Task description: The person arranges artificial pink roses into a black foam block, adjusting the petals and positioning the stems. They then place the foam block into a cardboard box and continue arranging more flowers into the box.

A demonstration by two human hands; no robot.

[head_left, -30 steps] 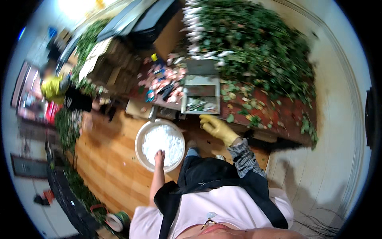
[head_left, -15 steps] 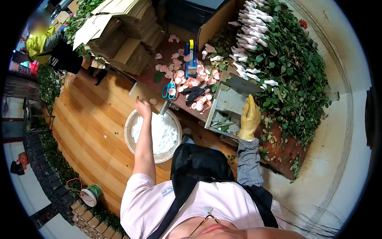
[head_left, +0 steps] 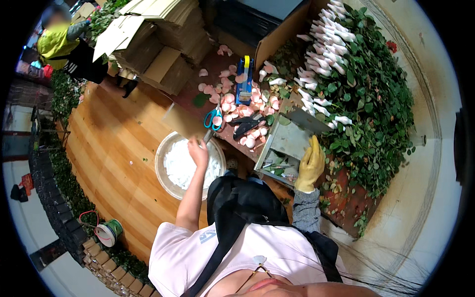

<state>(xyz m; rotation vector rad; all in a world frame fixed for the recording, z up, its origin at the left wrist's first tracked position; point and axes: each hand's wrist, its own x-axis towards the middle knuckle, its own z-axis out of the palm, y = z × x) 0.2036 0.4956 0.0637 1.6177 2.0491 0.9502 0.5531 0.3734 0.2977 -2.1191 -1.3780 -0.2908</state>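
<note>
My bare left hand (head_left: 199,152) hovers over the far right part of a pale round tub (head_left: 162,180) full of small white sleeves (head_left: 184,163). Its fingers are bent and slightly apart, with nothing visible in them. My right hand (head_left: 311,163), in a yellow rubber glove, is beside the right edge of a grey metal tray (head_left: 290,136); its fingers are stretched out and hold nothing visible. Green scraps and small bits lie in the tray's near end. To its right, leafy rose stems (head_left: 381,114) are heaped, their buds (head_left: 329,49) wrapped in whitish sleeves.
Pink petals (head_left: 228,101) litter the dark red table around teal-handled scissors (head_left: 213,119), a black tool (head_left: 246,124) and a blue tape dispenser (head_left: 244,81). Cardboard stacks (head_left: 168,64) stand at the far left. Beyond them works a person in a yellow top (head_left: 54,44).
My left hand has drawn back and right, from beyond the tub to above it. A loose petal near it is no longer seen. My right hand stays by the tray; the whole view has shifted slightly.
</note>
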